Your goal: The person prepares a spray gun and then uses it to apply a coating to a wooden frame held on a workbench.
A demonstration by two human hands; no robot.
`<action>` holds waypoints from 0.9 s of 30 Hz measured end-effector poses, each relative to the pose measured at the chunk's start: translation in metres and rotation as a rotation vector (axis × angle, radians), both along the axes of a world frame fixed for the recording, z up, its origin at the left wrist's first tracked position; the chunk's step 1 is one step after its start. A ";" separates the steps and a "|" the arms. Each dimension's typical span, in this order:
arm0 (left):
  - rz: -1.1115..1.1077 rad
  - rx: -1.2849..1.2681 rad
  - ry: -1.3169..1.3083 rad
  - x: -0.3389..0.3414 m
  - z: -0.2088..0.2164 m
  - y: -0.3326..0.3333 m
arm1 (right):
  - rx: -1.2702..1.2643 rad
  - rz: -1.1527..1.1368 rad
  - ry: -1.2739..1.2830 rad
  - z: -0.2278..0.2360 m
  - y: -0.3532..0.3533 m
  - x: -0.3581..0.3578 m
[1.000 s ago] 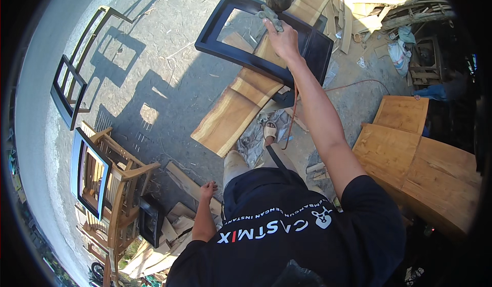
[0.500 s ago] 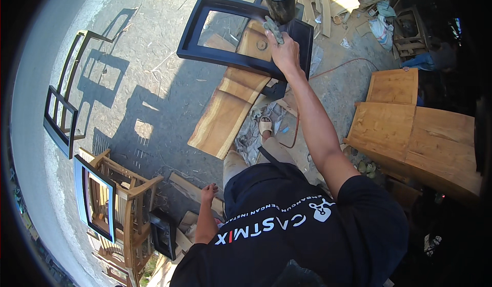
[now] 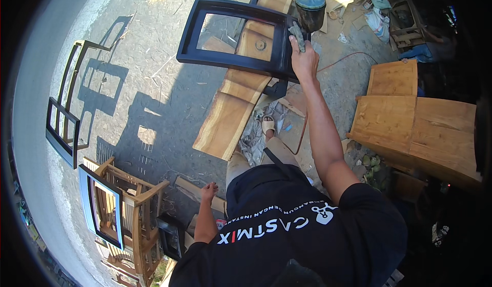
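Observation:
My right hand (image 3: 305, 61) is closed around a spray gun (image 3: 296, 34) with a dark, round paint cup (image 3: 310, 15) on top. It is at the right end of a black frame (image 3: 215, 64) with a rectangular opening, apparently lying across a long wooden slab (image 3: 225, 115). The gun hides part of that end, and no spray can be made out. My left hand (image 3: 208, 191) hangs low at my side, fingers loosely bent and apart, with nothing visible in it.
A reddish hose (image 3: 302, 139) curves over the ground beside my leg. Wooden cabinets (image 3: 389, 117) stand at right, near another person (image 3: 435, 51). At left are a black frame (image 3: 62, 133), a wooden chair (image 3: 146, 194) and a shiny dark frame (image 3: 101, 205). Wood scraps lie at the far side.
My right hand has moved right with the spray gun, from over the frame's inner part to its right end. My left hand stays low at my side.

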State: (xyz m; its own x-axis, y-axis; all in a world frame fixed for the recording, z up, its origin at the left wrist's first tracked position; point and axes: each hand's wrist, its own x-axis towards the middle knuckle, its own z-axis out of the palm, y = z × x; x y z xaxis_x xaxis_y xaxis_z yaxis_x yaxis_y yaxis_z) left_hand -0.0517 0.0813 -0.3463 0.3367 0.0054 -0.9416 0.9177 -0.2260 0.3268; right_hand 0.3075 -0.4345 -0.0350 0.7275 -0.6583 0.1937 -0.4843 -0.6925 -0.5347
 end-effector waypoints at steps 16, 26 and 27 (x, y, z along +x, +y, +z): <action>0.133 -0.021 0.030 -0.050 -0.007 -0.016 | 0.327 0.431 0.030 0.021 0.051 0.167; 0.122 0.003 0.085 -0.044 0.020 -0.029 | 0.400 0.437 0.149 0.022 0.039 0.214; 0.105 0.006 0.089 -0.044 0.024 -0.028 | 0.388 0.418 0.153 0.023 0.030 0.205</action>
State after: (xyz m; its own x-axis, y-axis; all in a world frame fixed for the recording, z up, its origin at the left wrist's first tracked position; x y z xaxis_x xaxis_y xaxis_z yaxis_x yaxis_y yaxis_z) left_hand -0.0954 0.0528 -0.3223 0.2489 0.0415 -0.9676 0.9617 -0.1287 0.2418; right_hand 0.5125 -0.4043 -0.0121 0.9412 -0.3111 -0.1320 -0.3040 -0.6087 -0.7328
